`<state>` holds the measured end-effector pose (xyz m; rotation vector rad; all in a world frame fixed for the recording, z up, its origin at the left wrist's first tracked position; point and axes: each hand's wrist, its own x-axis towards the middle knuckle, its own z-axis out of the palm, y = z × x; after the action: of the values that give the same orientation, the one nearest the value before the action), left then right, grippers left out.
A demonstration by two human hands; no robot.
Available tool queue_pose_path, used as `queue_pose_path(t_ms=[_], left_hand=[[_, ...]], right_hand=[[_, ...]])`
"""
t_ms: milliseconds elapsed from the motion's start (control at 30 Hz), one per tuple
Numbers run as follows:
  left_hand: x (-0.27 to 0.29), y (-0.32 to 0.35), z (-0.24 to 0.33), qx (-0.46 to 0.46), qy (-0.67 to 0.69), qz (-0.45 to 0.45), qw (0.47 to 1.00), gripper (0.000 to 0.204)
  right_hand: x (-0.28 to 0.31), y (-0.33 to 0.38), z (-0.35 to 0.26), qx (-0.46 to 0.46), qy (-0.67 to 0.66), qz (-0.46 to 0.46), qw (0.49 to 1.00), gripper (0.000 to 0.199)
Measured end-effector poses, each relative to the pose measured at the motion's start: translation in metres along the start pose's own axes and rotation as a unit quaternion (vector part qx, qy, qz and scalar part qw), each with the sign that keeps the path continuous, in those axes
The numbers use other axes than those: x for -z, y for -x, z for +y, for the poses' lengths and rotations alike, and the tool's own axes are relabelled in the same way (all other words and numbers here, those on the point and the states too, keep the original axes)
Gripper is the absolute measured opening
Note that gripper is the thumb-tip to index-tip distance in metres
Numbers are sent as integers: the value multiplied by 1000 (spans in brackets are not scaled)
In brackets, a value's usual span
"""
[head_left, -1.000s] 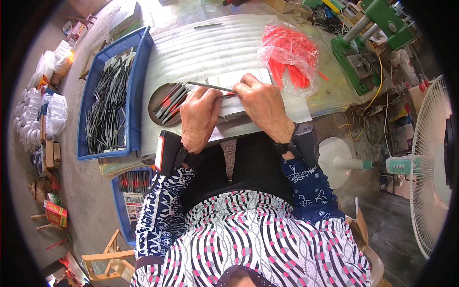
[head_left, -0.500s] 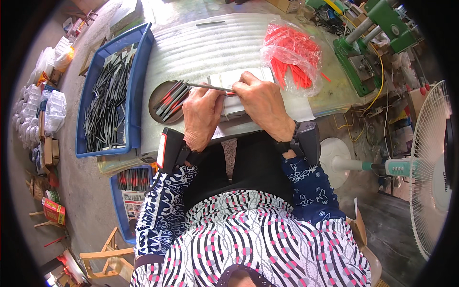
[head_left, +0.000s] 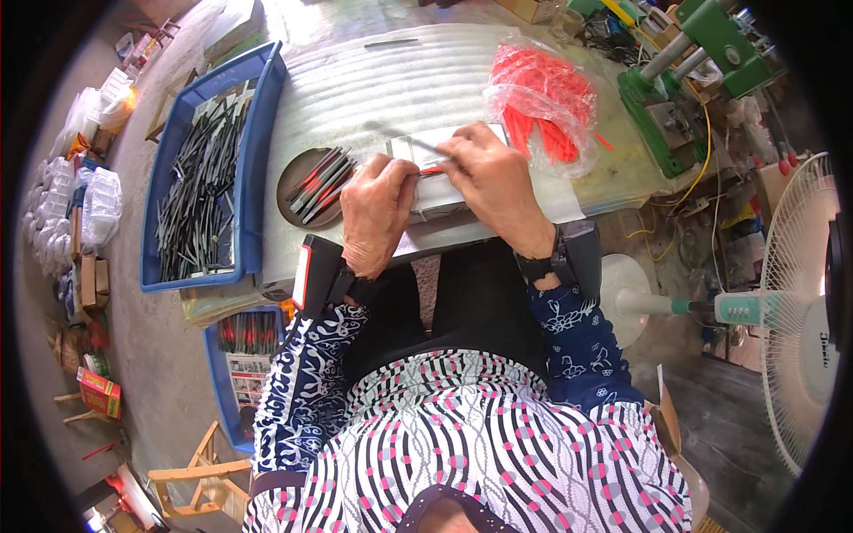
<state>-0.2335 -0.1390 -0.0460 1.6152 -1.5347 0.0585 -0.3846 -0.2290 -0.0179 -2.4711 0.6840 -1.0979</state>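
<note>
My left hand (head_left: 377, 206) is closed in a pinch at the near side of a white-topped block (head_left: 484, 138). A slim red-and-dark piece (head_left: 430, 171) shows between its fingertips and my right hand. My right hand (head_left: 494, 178) is closed around a thin dark grey strip (head_left: 404, 135), smeared by motion, that slants up and left over the block. Next to my left hand stands a round brown dish (head_left: 290, 185) with several dark strips (head_left: 322, 182) in it, some with red sections.
A blue crate (head_left: 253, 178) of dark strips (head_left: 200, 178) stands at the left. A clear bag of red strips (head_left: 544, 102) lies at the right, near a green press (head_left: 657, 133). A white fan (head_left: 804, 311) stands far right. One strip (head_left: 391, 43) lies at the back.
The dark strip in my right hand has swung upward, its far end lifting away from my left hand. My right hand has shifted slightly right; the left stays almost in place.
</note>
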Motion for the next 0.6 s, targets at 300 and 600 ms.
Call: queue_pose_path(t_ms=[300,600], left_hand=[[1,0,1,-2,4,-3,1000,5],[2,0,2,-14,-4,-4,1000,4]], right_hand=[[41,-14,-20,-93,2,22,995,28],[17,-22,-25,-95,-71,48,992,23]])
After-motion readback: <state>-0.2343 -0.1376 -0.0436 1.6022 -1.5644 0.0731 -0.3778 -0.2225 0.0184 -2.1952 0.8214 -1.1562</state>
